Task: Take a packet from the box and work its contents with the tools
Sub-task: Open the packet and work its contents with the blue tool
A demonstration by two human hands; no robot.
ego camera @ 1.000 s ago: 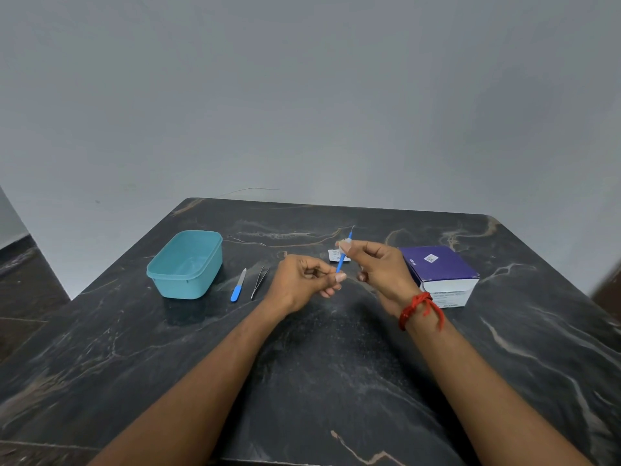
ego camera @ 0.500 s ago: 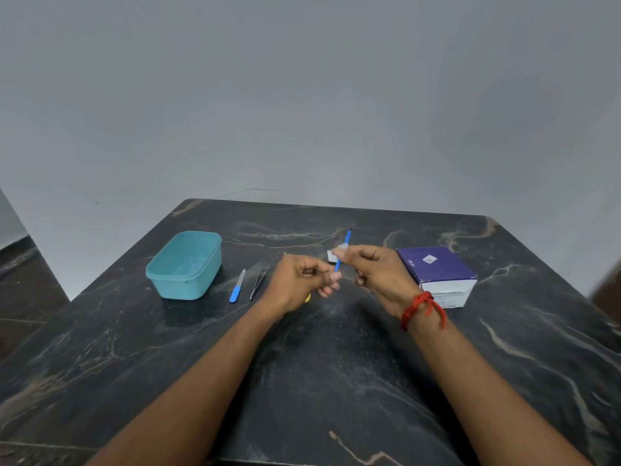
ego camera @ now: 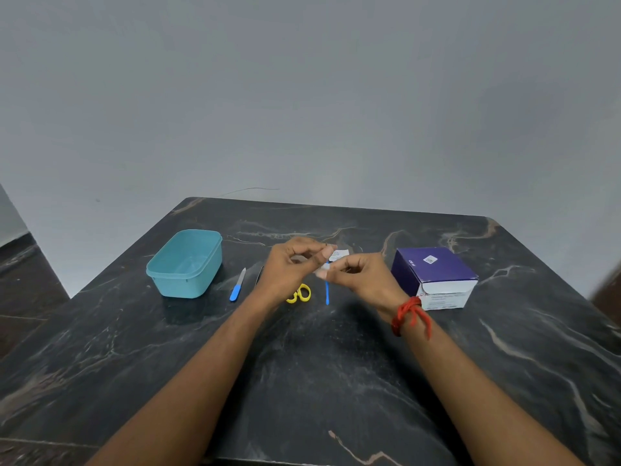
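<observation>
Dark marble surface (ego camera: 336,381), plain grey wall behind. Both hands raised over mid-surface, tips nearly meeting.

Left hand (ego camera: 289,267): thumb and forefinger pressed together, other fingers curled. Tiny dark speck (ego camera: 325,244) at the pinch, too small to name; probably the packet's contents.

Right hand (ego camera: 364,277): thumb and forefinger pinching blue stick (ego camera: 327,292) near its top end. Long axis running from the pinch toward the body, free end low over the surface, just right of yellow scissors (ego camera: 300,293). Touching the surface or not: cannot tell.

Packet (ego camera: 338,254): small, white, flat on the surface just beyond the fingertips, between the two hands. Just beside the left forefinger tip, slightly behind the right knuckles. Contact with the left tip: cannot tell. Box (ego camera: 433,274) well right of it, next to the right wrist.

Key relation: pinch points of both hands just apart, stick's gripped end level with the speck. Next move, as a judgement: bring stick tip to whatever sits in the left pinch. Needs the stick turned end for end or re-gripped, since the free end points away from the left fingers. Left hand nearer the packet if that is wanted instead.

Unused on the left: scalpel (ego camera: 237,285), teal tub (ego camera: 184,264).
</observation>
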